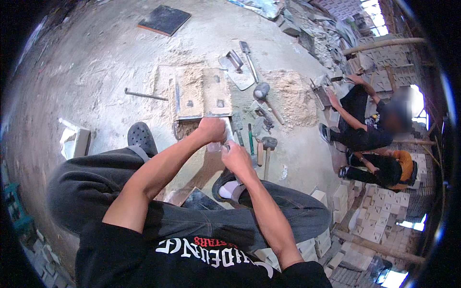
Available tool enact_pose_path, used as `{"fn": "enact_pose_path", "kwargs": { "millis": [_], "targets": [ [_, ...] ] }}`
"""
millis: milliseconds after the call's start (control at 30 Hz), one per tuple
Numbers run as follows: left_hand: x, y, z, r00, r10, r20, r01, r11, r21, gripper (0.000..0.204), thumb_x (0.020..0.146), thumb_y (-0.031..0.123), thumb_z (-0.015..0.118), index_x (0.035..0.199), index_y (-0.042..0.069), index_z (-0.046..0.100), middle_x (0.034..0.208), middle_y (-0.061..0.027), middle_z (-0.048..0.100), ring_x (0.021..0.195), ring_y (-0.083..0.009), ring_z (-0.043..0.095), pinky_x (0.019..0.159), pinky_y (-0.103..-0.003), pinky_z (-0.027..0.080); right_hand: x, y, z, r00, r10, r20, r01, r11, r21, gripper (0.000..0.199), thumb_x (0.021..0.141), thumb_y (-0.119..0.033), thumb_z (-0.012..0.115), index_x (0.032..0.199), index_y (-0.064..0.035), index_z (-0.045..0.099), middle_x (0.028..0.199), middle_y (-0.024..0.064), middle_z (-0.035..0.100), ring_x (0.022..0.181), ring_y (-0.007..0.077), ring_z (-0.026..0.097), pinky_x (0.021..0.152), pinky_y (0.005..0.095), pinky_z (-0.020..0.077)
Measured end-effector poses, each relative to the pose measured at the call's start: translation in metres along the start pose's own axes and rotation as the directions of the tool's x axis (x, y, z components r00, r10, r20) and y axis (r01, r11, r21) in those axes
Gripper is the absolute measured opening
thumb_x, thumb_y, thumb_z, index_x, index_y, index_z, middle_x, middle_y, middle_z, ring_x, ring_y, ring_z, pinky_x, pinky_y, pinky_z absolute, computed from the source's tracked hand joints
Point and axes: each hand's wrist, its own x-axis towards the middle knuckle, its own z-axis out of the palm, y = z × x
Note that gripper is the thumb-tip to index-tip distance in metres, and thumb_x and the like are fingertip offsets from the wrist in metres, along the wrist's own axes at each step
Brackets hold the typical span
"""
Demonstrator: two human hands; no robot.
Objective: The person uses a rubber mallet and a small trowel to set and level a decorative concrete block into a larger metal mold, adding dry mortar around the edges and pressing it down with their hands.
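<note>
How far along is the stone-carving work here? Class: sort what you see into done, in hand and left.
Done: the pale slab already has recesses cut, with dust heaped on it. In hand: both the left hand and right hand grip a small tool at the slab's near edge. Left: cannot tell; mallets and chisels lie beside it.

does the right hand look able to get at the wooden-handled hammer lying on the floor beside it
Probably yes. The wooden-handled hammer lies on the bare dusty floor just right of the right hand, with nothing between them. But that hand seems to share a pale flat piece with the left hand.
</note>
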Motion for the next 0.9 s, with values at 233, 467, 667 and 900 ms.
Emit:
{"fn": "enact_pose_path", "kwargs": {
  "millis": [233, 467, 667, 900],
  "targets": [
    [0.033, -0.069, -0.065, 0.966, 0.041, -0.253, 0.023, 0.97, 0.244, 0.031, 0.089, 0.025, 0.059, 0.112, 0.004, 0.061, 0.114, -0.0153, 0.064, 0.104, -0.0333, 0.066, 0.086, -0.046, 0.056, 0.095, -0.067, -0.02, 0.988, -0.117, -0.101, 0.124, 0.99, 0.063, 0.037, 0.095, -0.037, 0.056, 0.112, -0.0045, 0.064, 0.098, 0.0294, 0.069, 0.096, 0.0483, 0.066, 0.085, 0.0546, 0.0516],
    [0.086, -0.175, -0.098, 0.978, 0.065, -0.199, -0.009, 0.962, 0.273, 0.043, 0.088, 0.022, 0.062, 0.128, 0.007, 0.056, 0.128, -0.0104, 0.058, 0.12, -0.031, 0.057, 0.093, -0.043, 0.053, 0.203, -0.147, -0.041, 0.984, -0.137, 0.111, 0.127, 0.988, 0.092, 0.035, 0.089, -0.024, 0.054, 0.112, -0.0012, 0.067, 0.102, 0.0265, 0.071, 0.095, 0.0416, 0.069, 0.087, 0.049, 0.0538],
    [0.052, -0.144, -0.07, 0.99, 0.026, -0.142, 0.002, 0.98, 0.198, 0.046, 0.088, 0.023, 0.061, 0.131, 0.009, 0.053, 0.13, -0.0101, 0.056, 0.12, -0.0304, 0.057, 0.088, -0.046, 0.055, 0.171, -0.126, -0.017, 0.979, -0.096, 0.178, 0.078, 0.991, 0.107, 0.038, 0.09, -0.027, 0.053, 0.114, -0.0003, 0.065, 0.097, 0.0265, 0.071, 0.087, 0.0405, 0.071, 0.087, 0.0469, 0.0542],
    [0.011, -0.118, -0.03, 0.997, -0.013, -0.079, 0.031, 0.972, 0.231, 0.042, 0.095, 0.033, 0.056, 0.128, 0.007, 0.052, 0.125, -0.012, 0.056, 0.116, -0.031, 0.059, 0.087, -0.047, 0.056, 0.092, -0.102, 0.01, 0.991, -0.083, 0.109, 0.068, 0.989, 0.135, 0.041, 0.093, -0.034, 0.057, 0.116, -0.001, 0.062, 0.108, 0.0305, 0.068, 0.105, 0.0468, 0.064, 0.091, 0.0547, 0.0506]
  ]
}}
